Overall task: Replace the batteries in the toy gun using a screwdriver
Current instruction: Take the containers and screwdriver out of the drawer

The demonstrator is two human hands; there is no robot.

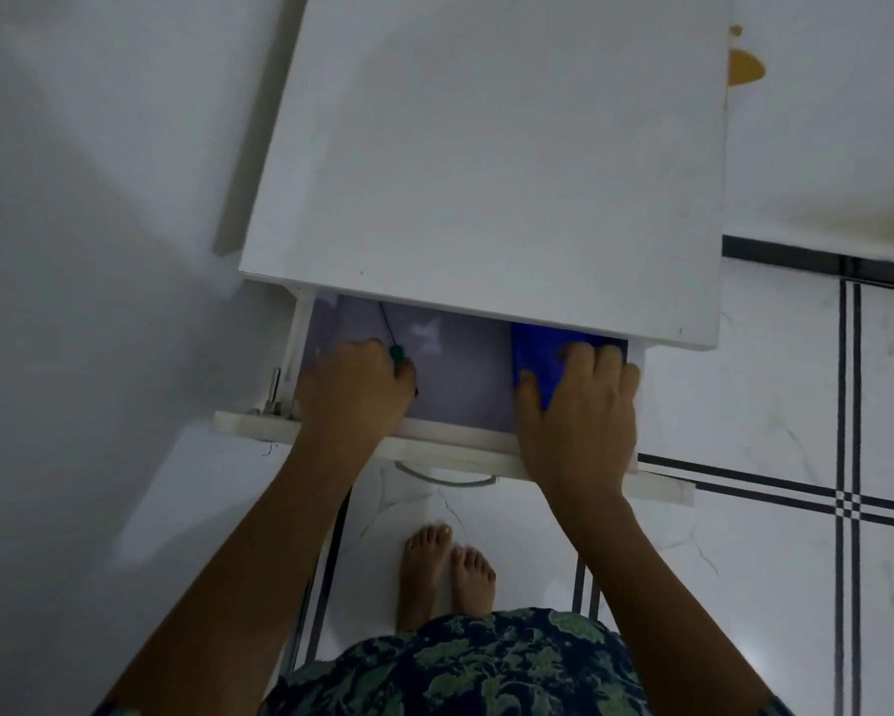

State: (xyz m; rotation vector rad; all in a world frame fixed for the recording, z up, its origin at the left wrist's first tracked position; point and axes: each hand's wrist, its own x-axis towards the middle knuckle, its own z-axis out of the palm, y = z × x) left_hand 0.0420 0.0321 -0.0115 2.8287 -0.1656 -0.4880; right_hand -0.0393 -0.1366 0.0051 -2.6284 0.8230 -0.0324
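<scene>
- Table top [486, 147], white: filling the upper middle, overhanging the back part of the drawer and hiding whatever is lying further in.
- Tiled floor [796, 405], white with dark double lines: showing to the right of the table and below it.
- Drawer [460, 385], pulled out toward the person: showing a pale grey bottom between the two hands; white front edge crossing under both wrists, curved pull handle [450, 480] hanging just below it.
- Patterned garment [460, 669], dark with green leaves: filling the bottom edge.
- Left hand [351, 390]: reaching over the drawer front into the left part of the drawer, back of the hand up, fingers curling round the screwdriver's handle.
- Right hand [579, 405]: reaching into the right part of the drawer, back of the hand up, thumb pressing one side of the toy gun and fingers bending over its top, clasping it.
- Toy gun [535, 348], blue: lying at the right end of the drawer, partly tucked under the table top and partly covered by the fingers, so showing little of its shape.
- Bare feet [444, 565]: standing together on the floor beneath the drawer.
- Screwdriver [397, 354]: green handle peeking out of the left fist, thin dark shaft pointing away toward the table edge.
- Yellow thing [744, 67]: peeking out past the table's far right edge, too hidden to identify.
</scene>
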